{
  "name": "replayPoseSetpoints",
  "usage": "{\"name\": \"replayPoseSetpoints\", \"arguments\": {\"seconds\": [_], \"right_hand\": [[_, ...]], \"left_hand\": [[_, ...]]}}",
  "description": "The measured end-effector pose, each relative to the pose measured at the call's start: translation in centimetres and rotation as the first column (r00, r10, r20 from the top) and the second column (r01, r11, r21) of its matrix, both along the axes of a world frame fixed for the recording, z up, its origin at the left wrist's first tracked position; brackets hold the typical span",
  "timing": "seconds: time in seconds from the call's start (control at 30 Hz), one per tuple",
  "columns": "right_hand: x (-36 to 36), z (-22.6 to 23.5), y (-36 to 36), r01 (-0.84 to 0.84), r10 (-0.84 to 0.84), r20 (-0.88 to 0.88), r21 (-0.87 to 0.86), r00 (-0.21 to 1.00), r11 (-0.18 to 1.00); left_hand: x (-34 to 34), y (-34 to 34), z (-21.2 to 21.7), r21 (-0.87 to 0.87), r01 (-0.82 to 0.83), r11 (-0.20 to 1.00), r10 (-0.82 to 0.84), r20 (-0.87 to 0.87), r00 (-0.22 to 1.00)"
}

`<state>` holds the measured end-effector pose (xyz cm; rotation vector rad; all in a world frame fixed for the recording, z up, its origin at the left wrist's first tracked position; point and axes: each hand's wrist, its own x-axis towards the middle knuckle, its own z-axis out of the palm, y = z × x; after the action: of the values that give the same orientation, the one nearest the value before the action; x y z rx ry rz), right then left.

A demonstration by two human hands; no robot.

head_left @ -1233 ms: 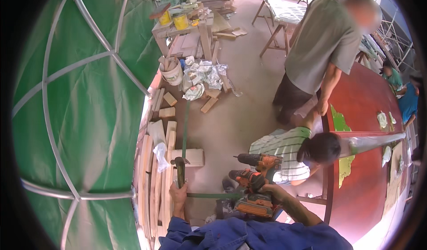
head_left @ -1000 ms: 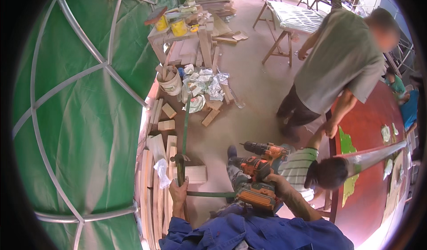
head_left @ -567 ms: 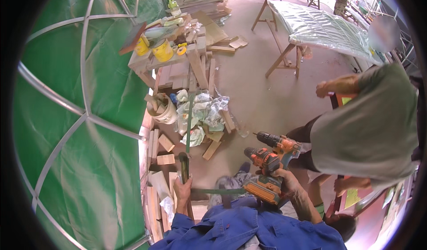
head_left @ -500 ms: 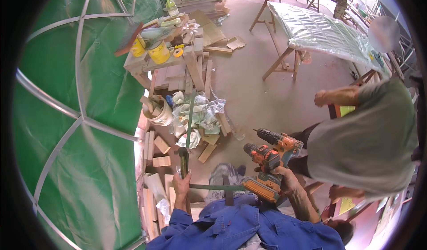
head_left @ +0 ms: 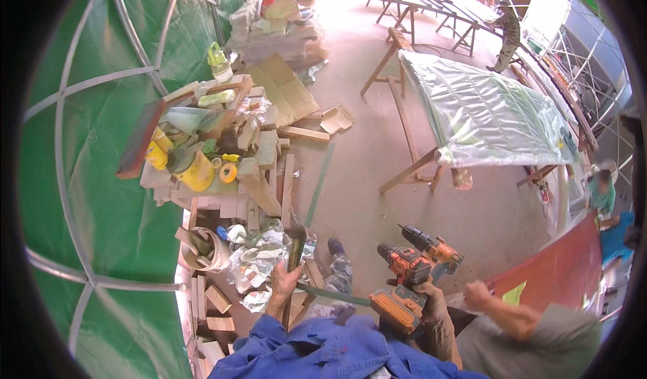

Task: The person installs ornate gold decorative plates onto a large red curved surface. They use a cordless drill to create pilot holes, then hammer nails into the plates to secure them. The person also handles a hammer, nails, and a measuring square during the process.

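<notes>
My left hand point(head_left: 286, 279) is closed around the upright handle of what looks like a hammer point(head_left: 295, 243), its dark head pointing away from me. One narrow green strip point(head_left: 337, 295) runs from beside this hand toward the drills; another green strip point(head_left: 319, 185) extends beyond the hammer. Whether the two strips join is hidden. In my right hand point(head_left: 431, 297) are two orange-and-black cordless drills, side by side with chucks pointing forward-left. The nearer drill point(head_left: 407, 264) shows a large orange battery; the farther drill point(head_left: 441, 252) is partly covered by it.
At left, a timber stack point(head_left: 253, 183) bears yellow tins and tape. A white bucket point(head_left: 214, 252) of offcuts stands beside crumpled plastic point(head_left: 259, 268). Ahead, a plastic-wrapped panel point(head_left: 482, 112) rests on trestles. A co-worker's arm point(head_left: 509, 311) is close on my right, near a reddish-brown panel point(head_left: 556, 268).
My view has tilted up and turned right, bringing more floor and trestles into sight. The co-worker now appears lower, nearer my right arm. Both hands keep their holds.
</notes>
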<state>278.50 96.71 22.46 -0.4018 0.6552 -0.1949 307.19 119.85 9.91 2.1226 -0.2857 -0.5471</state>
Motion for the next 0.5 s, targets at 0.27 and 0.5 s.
{"name": "replayPoseSetpoints", "arguments": {"seconds": [0.27,0.5], "right_hand": [[18.9,4.2,-17.9,0.039,-0.041,-0.028,-0.095,0.999,0.995],[35.3,0.5,-34.5,0.029,-0.039,-0.053,-0.173,0.998,0.985]], "left_hand": [[19.9,-19.0,-0.1,-0.062,0.024,0.998,-0.024,-0.009,1.0],[37.9,-35.7,1.3,-0.067,0.002,0.998,0.002,0.054,0.999]]}}
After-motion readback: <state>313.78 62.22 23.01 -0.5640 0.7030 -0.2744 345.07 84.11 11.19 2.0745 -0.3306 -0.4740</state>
